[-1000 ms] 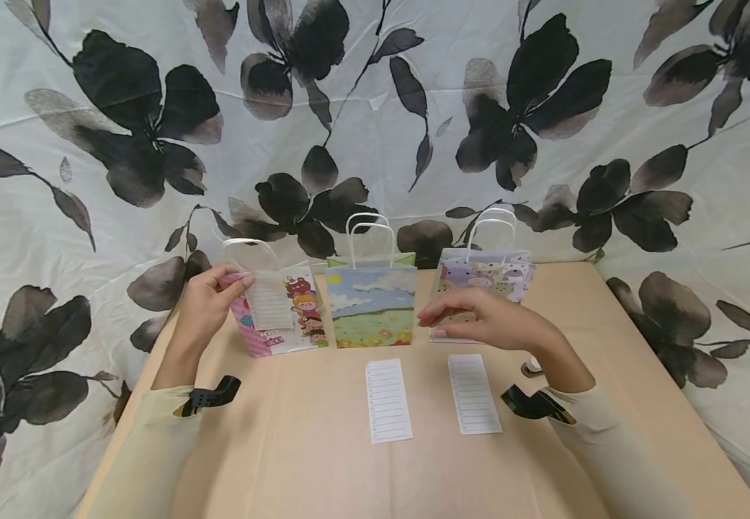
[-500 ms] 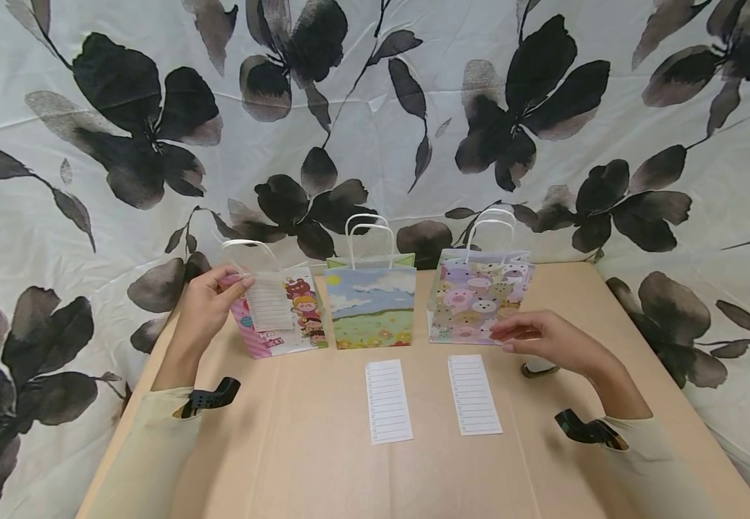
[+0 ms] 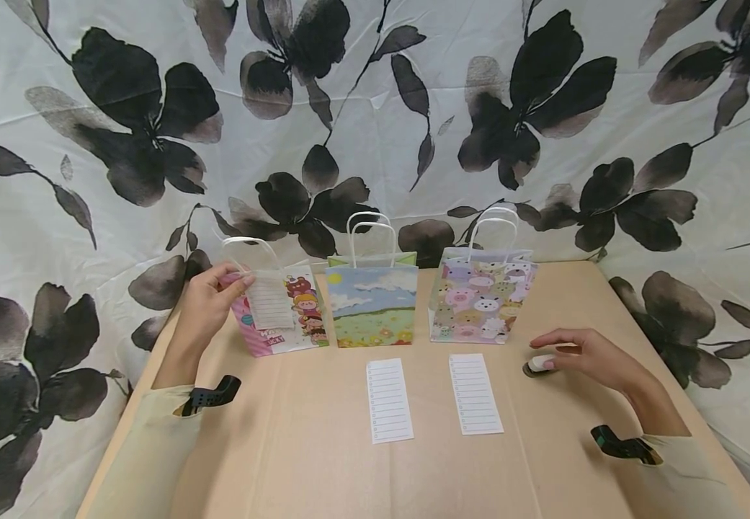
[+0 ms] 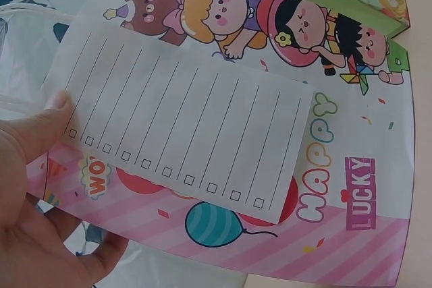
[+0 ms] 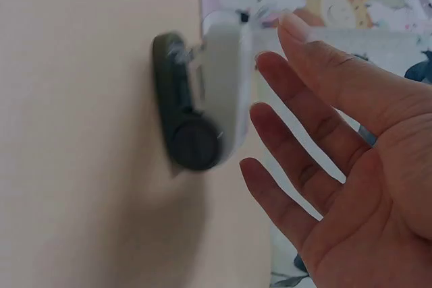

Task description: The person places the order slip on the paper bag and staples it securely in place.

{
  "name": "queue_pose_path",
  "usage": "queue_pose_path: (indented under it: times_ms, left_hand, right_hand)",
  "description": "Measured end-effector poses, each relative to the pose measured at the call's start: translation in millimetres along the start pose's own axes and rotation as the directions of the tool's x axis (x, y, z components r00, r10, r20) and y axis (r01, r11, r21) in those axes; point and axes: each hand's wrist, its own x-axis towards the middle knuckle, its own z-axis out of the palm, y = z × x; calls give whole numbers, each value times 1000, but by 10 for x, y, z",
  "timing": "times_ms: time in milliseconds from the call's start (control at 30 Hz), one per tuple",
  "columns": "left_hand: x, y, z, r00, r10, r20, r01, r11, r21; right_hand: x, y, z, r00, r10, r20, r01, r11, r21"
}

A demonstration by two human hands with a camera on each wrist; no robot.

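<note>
My left hand [image 3: 209,306] pinches a white lined checklist slip [image 4: 189,112] against the front of a pink and white cartoon gift bag [image 4: 337,254], thumb on the slip's top edge and fingers behind the bag. The bag stands at the left. At the right, my right hand [image 3: 591,359] hovers over a small white and black stapler [image 5: 226,85] on the table. Its fingers are loosely bent and apart. In the right wrist view, a gap shows between the fingertips [image 5: 253,166] and the stapler.
A sky-and-meadow gift bag [image 3: 373,306] stands in the middle, an animal-print gift bag [image 3: 478,303] to its right. Two more checklist slips, a left one [image 3: 390,401] and a right one [image 3: 475,394], lie flat before them. A floral cloth [image 3: 375,130] hangs behind the table [image 3: 323,461].
My right hand has moved right and toward me, from in front of the animal-print bag to the stapler. My left hand keeps its hold on the slip and bag.
</note>
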Motion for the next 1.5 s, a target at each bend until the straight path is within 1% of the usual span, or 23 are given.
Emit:
queue_pose_path:
  times_ms: [67, 300, 567, 767, 1000, 1067, 1200, 1267, 1367, 1500]
  left_hand:
    - [1, 7, 2, 1000, -2, 1, 2, 1000, -3]
    - [14, 12, 2, 1000, -2, 7, 2, 1000, 5]
    - [17, 12, 2, 1000, 3, 11, -2, 1000, -4]
    - [11, -7, 13, 1000, 8, 12, -8, 1000, -14]
    - [-8, -15, 15, 1000, -1, 21, 2, 999, -40]
    - [-9, -15, 15, 1000, 2, 22, -1, 999, -44]
    - [-5, -16, 12, 1000, 16, 21, -15, 999, -49]
    - [-5, -16, 9, 1000, 20, 21, -19, 998, -52]
    - [-7, -15, 4, 1000, 19, 22, -17, 998, -54]
    - [-6, -15, 0, 1000, 15, 24, -14, 999, -49]
  right_hand:
    - [-22, 65, 8, 1000, -13, 3, 13, 1000, 18]
    - [-61, 243, 59, 999, -29, 27, 25, 988, 155]
    - [-68, 343, 101, 1000, -23, 14, 21, 993, 116]
    - [-67, 413, 125, 1000, -7, -8, 7, 999, 53]
    - [-88, 374, 119, 999, 41, 7, -42, 997, 62]
    - [-90, 350, 124, 999, 54, -4, -54, 997, 52]
    - [-72, 275, 118, 996, 84, -42, -84, 996, -1]
    - [-57, 236, 111, 994, 90, -55, -91, 996, -7]
    - [-32, 182, 102, 995, 82, -63, -81, 996, 24]
    - [4, 118, 90, 997, 38, -65, -31, 994, 107]
